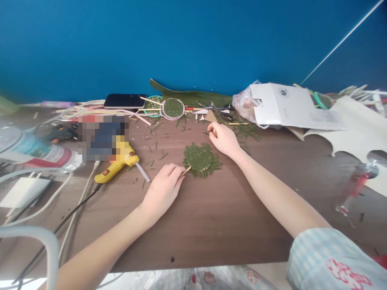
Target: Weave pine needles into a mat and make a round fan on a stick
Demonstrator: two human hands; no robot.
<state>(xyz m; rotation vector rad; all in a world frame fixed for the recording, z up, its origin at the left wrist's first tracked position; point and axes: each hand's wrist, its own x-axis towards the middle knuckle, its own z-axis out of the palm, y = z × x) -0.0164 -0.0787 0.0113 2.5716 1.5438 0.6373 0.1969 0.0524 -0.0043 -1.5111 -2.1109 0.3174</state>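
My left hand (165, 183) is closed, pinching a thin wooden stick (187, 170). The stick's far end meets a round green disc (200, 158) lying on the table, with fringed strips of green leaf sticking out around its edge. Up and to the right of the disc, my right hand (223, 139) is held with its fingers curled together; whether something small is between the fingertips I cannot make out. Just beyond it lie a small brown cardboard piece (211, 116) and black-handled scissors (226, 116). Cut green bits (163, 155) are scattered left of the disc.
A yellow glue gun (116, 163) lies at left, near cables and a white charger (24, 191). Along the blue wall are a phone (124, 101), a ring-edged green disc (173, 108), a long leaf (196, 98) and a white box (290, 106). Cut white card (344, 129) lies right.
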